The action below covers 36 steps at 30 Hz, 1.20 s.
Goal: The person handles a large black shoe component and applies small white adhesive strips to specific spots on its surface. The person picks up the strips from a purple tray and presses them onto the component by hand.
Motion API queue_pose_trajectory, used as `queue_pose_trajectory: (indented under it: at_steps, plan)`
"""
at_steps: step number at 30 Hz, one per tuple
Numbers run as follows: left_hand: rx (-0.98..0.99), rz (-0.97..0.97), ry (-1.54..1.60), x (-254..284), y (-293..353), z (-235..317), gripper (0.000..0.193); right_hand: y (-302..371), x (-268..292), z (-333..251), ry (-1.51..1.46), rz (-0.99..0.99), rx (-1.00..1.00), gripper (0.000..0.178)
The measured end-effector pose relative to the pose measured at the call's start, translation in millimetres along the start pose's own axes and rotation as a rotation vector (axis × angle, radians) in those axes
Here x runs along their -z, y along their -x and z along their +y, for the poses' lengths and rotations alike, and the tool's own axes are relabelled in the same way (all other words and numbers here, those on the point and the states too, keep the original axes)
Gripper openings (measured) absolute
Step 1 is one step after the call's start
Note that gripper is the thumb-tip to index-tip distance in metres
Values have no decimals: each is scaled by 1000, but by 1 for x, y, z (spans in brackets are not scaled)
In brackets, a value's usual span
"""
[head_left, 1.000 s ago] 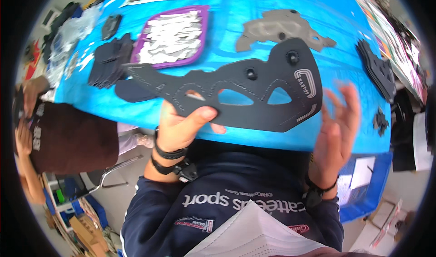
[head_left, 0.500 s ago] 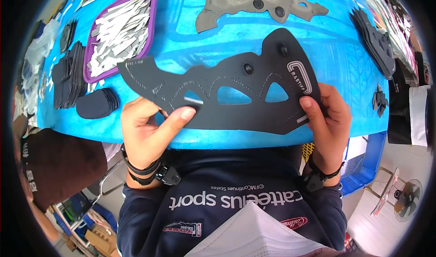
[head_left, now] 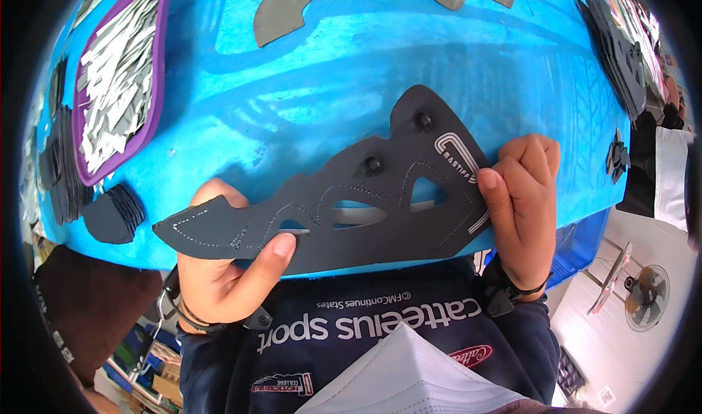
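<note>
Between my two hands is a black stitched panel, flat and shoe-part-like (head_left: pixel 409 240), with cut-out windows, two round dark studs and a pale printed mark. My left hand (head_left: pixel 219 286) grips its lower edge near the left end, thumb on top and fingers mostly hidden beneath. At the right end, my right hand (head_left: pixel 523 194) pinches the edge with the thumb on the face and the other fingers curled behind. The panel is held above the near edge of the blue table, its right end higher in view. A similar-shaped grey piece (head_left: pixel 281 12) with round discs lies at the far side.
On the left a purple tray (head_left: pixel 159 63) holds many white and grey strips. Beside it stand stacks of dark cut pieces (head_left: pixel 117 216). More black pieces are stacked at the far right (head_left: pixel 618 63), with small black scraps (head_left: pixel 618 158) nearer. A fan (head_left: pixel 646 297) stands beyond the table, right.
The panel has come lower and tilted, its left end dropping most. My left hand has moved down with it. The view has shifted, so the tray and grey piece sit farther left.
</note>
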<state>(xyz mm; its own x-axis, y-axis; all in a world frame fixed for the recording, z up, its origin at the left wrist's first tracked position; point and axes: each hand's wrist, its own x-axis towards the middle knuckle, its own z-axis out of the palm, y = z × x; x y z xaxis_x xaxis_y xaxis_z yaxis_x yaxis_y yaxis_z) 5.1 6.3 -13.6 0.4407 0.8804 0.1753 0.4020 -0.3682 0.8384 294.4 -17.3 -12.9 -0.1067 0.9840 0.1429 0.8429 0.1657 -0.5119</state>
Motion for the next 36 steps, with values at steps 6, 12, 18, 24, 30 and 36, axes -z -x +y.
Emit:
queue_pose_trajectory:
  at_steps: [6,12,18,24,30,36]
  plan:
    - [16,-13,-87,2,-4,-2,18,-2,1,1,3,-18,37,19]
    - [36,-30,-93,2,-6,-2,18,-1,2,4,2,-21,57,19]
    - [22,26,-109,0,-5,-4,19,-2,1,3,28,-37,79,20]
    - [19,48,-99,-1,-3,-4,18,-3,-1,3,24,-40,105,20]
    - [45,54,-107,-1,-2,-4,15,-4,-1,1,17,-51,98,21]
    - [55,57,-93,-1,-3,-3,14,-4,-1,1,14,-67,100,22]
